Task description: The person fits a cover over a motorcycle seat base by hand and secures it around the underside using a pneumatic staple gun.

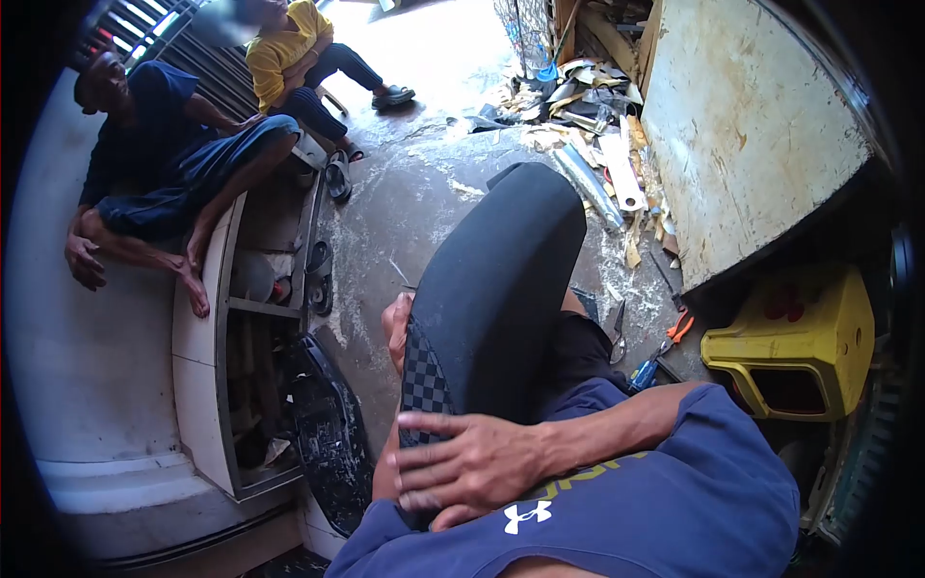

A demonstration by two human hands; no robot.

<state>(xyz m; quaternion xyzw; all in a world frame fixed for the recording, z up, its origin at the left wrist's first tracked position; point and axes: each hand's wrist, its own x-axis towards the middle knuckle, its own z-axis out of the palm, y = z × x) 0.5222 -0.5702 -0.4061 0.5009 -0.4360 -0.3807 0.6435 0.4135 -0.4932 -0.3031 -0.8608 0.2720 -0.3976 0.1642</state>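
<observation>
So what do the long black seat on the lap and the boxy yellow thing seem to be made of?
The black seat looks covered in vinyl or synthetic leather: smooth, with a dull sheen. Its checkered panel may be textured vinyl or fabric. The yellow thing looks like glossy moulded plastic, with rounded edges and bright highlights.

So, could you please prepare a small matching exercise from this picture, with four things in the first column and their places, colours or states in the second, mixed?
1. Seat
2. Right hand
3. Scraps
4. Wearer's shirt

A. Heaped on the floor
B. Blue, with a white logo
C. Mostly black
D. Fingers apart, on the checkered panel

Right pairs: 1-C, 2-D, 3-A, 4-B
</observation>
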